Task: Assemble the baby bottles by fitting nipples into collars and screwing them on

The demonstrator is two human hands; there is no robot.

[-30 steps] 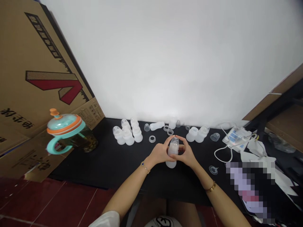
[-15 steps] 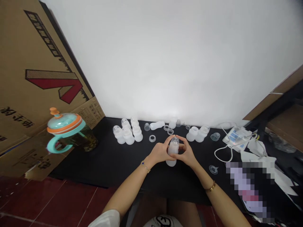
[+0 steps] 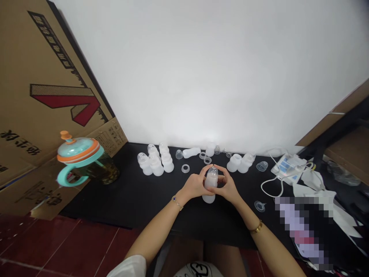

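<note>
A whitish baby bottle [image 3: 211, 182] with a clear domed cap stands upright on the black table in front of me. My left hand [image 3: 197, 184] is wrapped round its left side, fingers touching the cap and body. From the other side my right hand [image 3: 226, 186] grips the same bottle, thumb across its front and a fingertip near the cap's top. Behind them lie a white bottle on its side [image 3: 191, 152], a loose ring [image 3: 185, 168] and a clear cap [image 3: 179, 154]. A clear nipple [image 3: 260, 206] rests to the right of my right hand.
Several capped bottles [image 3: 156, 166] stand grouped at the left. More bottles [image 3: 245, 163] and a clear cap [image 3: 262, 166] are at the right. A large teal-handled jug [image 3: 86, 161] stands beside a cardboard box [image 3: 57, 77]. A white cable [image 3: 272, 188] and papers [image 3: 314, 190] lie far right.
</note>
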